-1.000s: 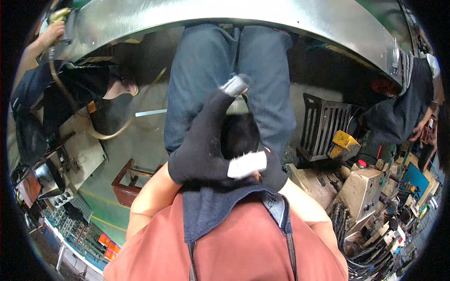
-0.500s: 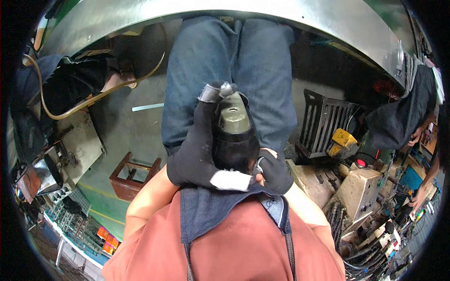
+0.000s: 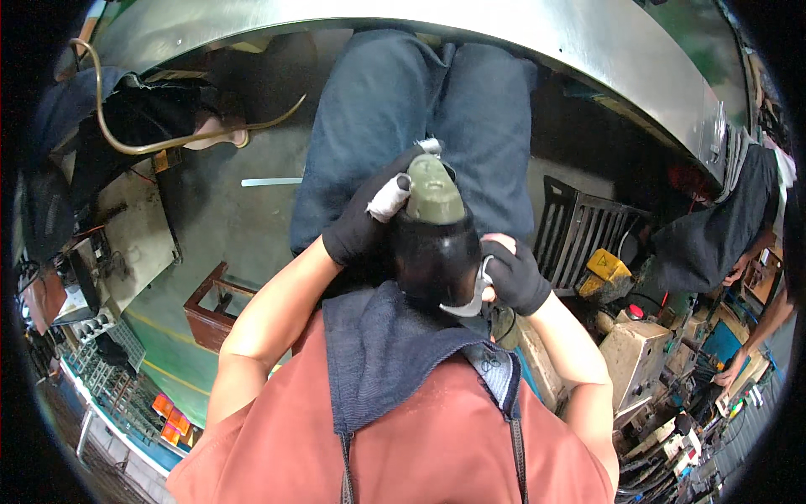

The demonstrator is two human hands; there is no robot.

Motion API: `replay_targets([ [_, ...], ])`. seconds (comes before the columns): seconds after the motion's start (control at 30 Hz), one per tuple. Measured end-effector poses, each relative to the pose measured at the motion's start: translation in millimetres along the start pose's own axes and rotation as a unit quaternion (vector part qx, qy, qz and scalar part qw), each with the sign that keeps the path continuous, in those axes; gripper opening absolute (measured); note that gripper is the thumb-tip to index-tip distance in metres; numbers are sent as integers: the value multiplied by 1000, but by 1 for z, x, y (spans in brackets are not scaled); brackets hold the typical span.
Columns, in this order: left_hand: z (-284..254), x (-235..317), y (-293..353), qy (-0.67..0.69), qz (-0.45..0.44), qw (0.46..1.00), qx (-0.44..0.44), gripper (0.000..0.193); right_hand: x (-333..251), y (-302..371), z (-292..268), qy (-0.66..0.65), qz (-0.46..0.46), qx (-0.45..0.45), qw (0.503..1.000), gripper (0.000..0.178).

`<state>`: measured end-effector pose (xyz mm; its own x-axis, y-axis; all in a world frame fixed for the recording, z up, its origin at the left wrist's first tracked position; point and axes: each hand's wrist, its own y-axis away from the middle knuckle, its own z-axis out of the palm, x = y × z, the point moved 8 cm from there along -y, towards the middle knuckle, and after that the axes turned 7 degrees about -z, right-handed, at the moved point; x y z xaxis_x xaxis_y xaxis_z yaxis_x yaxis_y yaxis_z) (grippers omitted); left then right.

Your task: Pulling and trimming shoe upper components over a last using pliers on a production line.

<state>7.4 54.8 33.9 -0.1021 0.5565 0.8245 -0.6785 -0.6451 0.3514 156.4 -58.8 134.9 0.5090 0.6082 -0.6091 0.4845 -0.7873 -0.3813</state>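
Observation:
A black glossy shoe upper (image 3: pixel 435 265) sits over an olive-green shoe last (image 3: pixel 434 197) in front of my body, above my lap. My left hand (image 3: pixel 369 210), in a dark glove with white-wrapped fingertips, grips the last from its left and far side; some fingers are hidden behind it. On the right, my right hand (image 3: pixel 514 275), also gloved, is closed on a grey curved metal hook tool (image 3: pixel 478 292). The tool's curved end lies against or very near the upper's lower right side. A dark blue cloth (image 3: pixel 378 353) hangs below the upper over my reddish top.
A metal table edge (image 3: pixel 403 15) runs across the far side. A brown wooden stool (image 3: pixel 210 311) stands left, and a dark slatted chair (image 3: pixel 575 227) right. Machinery with a red button (image 3: pixel 634 312) is at lower right. Co-workers' limbs show at both sides.
The last and upper have tipped, showing more of the black side. My left hand has shifted up its left side. My right hand has moved right and outward, bringing the hook tool into clear view.

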Motion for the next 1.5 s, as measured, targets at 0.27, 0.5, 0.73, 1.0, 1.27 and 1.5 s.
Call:
replay_targets([
  [0.27,-2,99,-34,-156,-8,987,30,44,27,-70,-68,-263,335,41,904,39],
  [0.5,23,111,-24,-509,37,827,235,49,94,-34,-13,-394,546,64,736,61],
  [0.73,16,53,-9,-359,40,926,108,88,103,-47,-34,-322,371,0,871,50],
  [1.0,23,34,10,-414,138,872,220,79,80,-60,-39,106,244,-187,946,48],
  [1.27,14,49,-16,-475,112,865,113,75,114,-52,-19,130,186,-142,964,50],
  [1.5,20,55,-40,-447,108,862,211,71,107,-31,-23,-253,468,-271,802,57],
])
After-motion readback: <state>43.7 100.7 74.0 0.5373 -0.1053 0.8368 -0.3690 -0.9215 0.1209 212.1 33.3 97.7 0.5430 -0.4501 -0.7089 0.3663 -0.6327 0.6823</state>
